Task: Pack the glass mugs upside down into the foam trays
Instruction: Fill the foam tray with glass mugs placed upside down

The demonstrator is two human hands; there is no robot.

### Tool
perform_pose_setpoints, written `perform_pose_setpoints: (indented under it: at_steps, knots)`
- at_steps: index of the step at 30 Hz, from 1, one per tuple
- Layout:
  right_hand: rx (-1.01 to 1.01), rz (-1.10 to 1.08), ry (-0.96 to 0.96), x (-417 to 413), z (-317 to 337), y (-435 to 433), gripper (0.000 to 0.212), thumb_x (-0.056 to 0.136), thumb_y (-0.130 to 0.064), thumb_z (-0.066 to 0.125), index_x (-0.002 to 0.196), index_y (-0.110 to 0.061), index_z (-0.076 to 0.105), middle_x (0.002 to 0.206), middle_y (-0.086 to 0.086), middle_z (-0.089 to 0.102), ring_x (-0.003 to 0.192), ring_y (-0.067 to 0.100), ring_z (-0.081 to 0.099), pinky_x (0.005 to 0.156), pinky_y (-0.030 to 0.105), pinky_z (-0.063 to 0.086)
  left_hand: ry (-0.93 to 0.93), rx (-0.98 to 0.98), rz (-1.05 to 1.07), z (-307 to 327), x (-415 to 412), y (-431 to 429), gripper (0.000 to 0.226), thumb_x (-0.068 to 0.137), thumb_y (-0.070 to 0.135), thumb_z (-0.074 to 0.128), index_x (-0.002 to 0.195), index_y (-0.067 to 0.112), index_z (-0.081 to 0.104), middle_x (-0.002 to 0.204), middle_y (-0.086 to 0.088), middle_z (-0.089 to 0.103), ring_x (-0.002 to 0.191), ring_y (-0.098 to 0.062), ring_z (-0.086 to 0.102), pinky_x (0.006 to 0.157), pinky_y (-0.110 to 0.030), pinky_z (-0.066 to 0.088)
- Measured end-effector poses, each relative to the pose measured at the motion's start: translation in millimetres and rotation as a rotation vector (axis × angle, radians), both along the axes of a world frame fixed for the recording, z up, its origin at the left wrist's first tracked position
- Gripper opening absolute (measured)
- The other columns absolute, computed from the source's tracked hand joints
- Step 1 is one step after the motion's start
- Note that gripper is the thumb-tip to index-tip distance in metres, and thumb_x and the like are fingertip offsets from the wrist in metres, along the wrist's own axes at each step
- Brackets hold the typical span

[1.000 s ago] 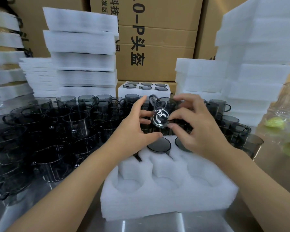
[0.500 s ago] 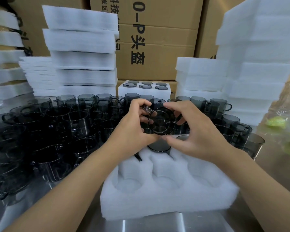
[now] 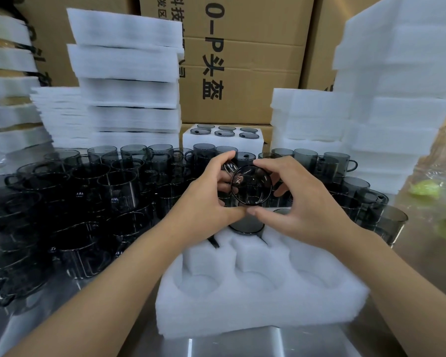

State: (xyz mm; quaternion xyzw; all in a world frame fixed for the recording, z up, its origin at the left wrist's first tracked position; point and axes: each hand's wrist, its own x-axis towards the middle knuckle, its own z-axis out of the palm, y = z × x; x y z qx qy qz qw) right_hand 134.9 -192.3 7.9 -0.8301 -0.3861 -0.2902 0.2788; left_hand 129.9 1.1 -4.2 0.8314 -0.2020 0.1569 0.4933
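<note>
A smoky grey glass mug (image 3: 251,185) hangs above the far row of the white foam tray (image 3: 260,302), one round end facing me. My left hand (image 3: 206,202) grips its left side and my right hand (image 3: 304,204) grips its right side, thumbs meeting underneath. Below them one mug (image 3: 246,226) sits upside down in the tray's far middle pocket, and another (image 3: 281,211) shows partly behind my right hand. The three near pockets hold nothing.
Several loose grey mugs (image 3: 88,202) crowd the steel table to the left and behind my hands, more at the right (image 3: 366,199). A filled foam tray (image 3: 223,139) stands at the back. Foam stacks (image 3: 129,94) (image 3: 397,86) and cardboard boxes (image 3: 242,60) rise behind.
The mug has turned in my hands from a tilted pose to one round end facing me, and both hands have closed in around it, a little lower.
</note>
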Motion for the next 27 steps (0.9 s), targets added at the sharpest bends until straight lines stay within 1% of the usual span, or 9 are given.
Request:
perform_pose_setpoints:
  at_steps: [4,6,11,14,17,20,22,25,27]
  knots:
    - [0.164,0.053,0.142,-4,4,4,0.064,0.067,-0.046,0.076,0.125,-0.038,0.049,0.109,-0.014,0.056,0.094,0.010,0.058,0.078,0.030,0.052,0.007,-0.043,-0.074,8,-5,3,0.101,0.055,0.034,0.081,0.139,0.050,0.025,0.117,0.015,0.058,0.094,-0.006,0.062,0.074,-0.023,0.052]
    - [0.260,0.115,0.246,-8,8,6,0.061,0.062,-0.051,0.077,0.117,-0.046,0.053,0.103,-0.018,0.060,0.086,0.009,0.062,0.077,0.027,0.054,0.030,-0.039,-0.104,14,-8,6,0.104,0.050,0.042,0.083,0.137,0.054,0.027,0.119,0.014,0.058,0.094,-0.013,0.066,0.080,-0.028,0.054]
    - [0.382,0.263,0.422,-18,13,9,0.055,0.050,-0.050,0.085,0.100,-0.043,0.062,0.084,0.001,0.064,0.067,0.015,0.058,0.065,0.031,0.052,0.199,0.038,-0.238,27,-22,11,0.108,0.048,0.038,0.088,0.141,0.039,0.033,0.113,0.024,0.063,0.100,-0.002,0.066,0.088,-0.024,0.052]
    - [0.287,0.315,0.511,-27,24,5,0.058,0.051,-0.055,0.084,0.104,-0.046,0.062,0.089,-0.009,0.065,0.068,0.011,0.060,0.067,0.028,0.053,0.224,0.149,-0.276,42,-33,17,0.097,0.056,0.035,0.089,0.139,0.040,0.039,0.126,0.019,0.059,0.111,0.001,0.060,0.100,-0.031,0.047]
    - [0.122,0.281,0.532,-36,34,3,0.060,0.059,-0.051,0.080,0.115,-0.047,0.059,0.105,-0.013,0.067,0.087,0.015,0.068,0.080,0.037,0.056,0.214,0.187,-0.269,49,-44,19,0.095,0.055,0.037,0.088,0.138,0.042,0.041,0.129,0.017,0.057,0.113,-0.004,0.060,0.096,-0.035,0.051]
    - [0.076,0.279,0.554,-46,39,10,0.057,0.059,-0.051,0.079,0.112,-0.043,0.060,0.106,-0.012,0.069,0.092,0.014,0.068,0.084,0.038,0.055,0.187,0.125,-0.255,43,-53,25,0.100,0.052,0.036,0.089,0.137,0.046,0.038,0.130,0.019,0.055,0.111,0.000,0.060,0.086,-0.020,0.053]
    - [0.069,0.276,0.568,-50,41,18,0.055,0.056,-0.051,0.079,0.106,-0.043,0.059,0.102,-0.013,0.069,0.089,0.012,0.069,0.082,0.036,0.056,0.191,0.094,-0.272,43,-57,36,0.098,0.052,0.033,0.088,0.134,0.050,0.037,0.128,0.018,0.059,0.113,0.000,0.059,0.091,-0.016,0.049]
    - [0.080,0.260,0.633,-54,42,31,0.050,0.052,-0.052,0.078,0.096,-0.043,0.056,0.096,-0.007,0.071,0.083,0.015,0.070,0.078,0.042,0.057,0.287,0.128,-0.350,47,-59,56,0.098,0.061,0.016,0.082,0.143,0.039,0.032,0.135,0.014,0.055,0.125,-0.003,0.051,0.102,-0.026,0.043]
    - [0.040,0.251,0.675,-58,42,39,0.049,0.052,-0.054,0.077,0.095,-0.043,0.056,0.091,-0.004,0.072,0.080,0.019,0.070,0.079,0.048,0.056,0.400,0.156,-0.456,52,-61,65,0.089,0.069,-0.005,0.066,0.145,0.028,0.032,0.141,0.008,0.051,0.129,-0.005,0.047,0.099,-0.024,0.044]
